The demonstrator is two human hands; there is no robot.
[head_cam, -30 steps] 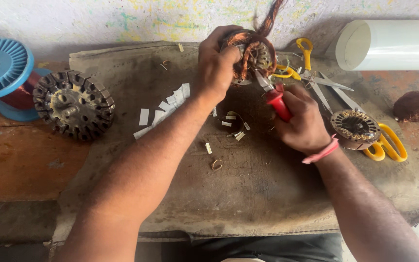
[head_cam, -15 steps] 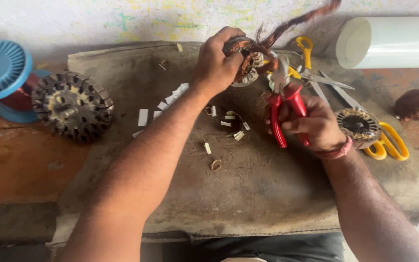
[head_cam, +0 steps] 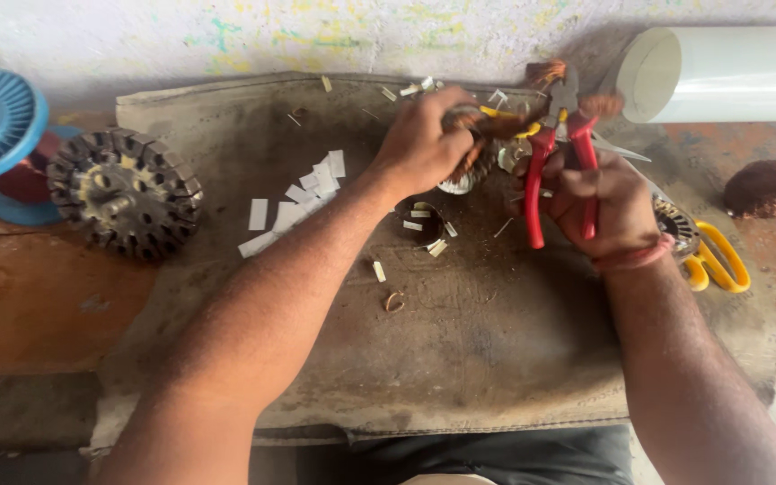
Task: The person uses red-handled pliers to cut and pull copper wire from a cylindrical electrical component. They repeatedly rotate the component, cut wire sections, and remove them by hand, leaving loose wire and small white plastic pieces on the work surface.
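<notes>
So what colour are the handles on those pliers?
Red. The pliers have red handles, gripped by the right hand; the head view shows them best.

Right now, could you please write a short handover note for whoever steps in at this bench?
Left hand: grips the wound motor core on the mat.
Right hand: squeezes red-handled pliers, their nose in the copper winding.
Done: some copper strands pulled up; white paper slips scattered.
Left: most winding remains in the core.
Nearby: bare core left, yellow scissors right.
</notes>
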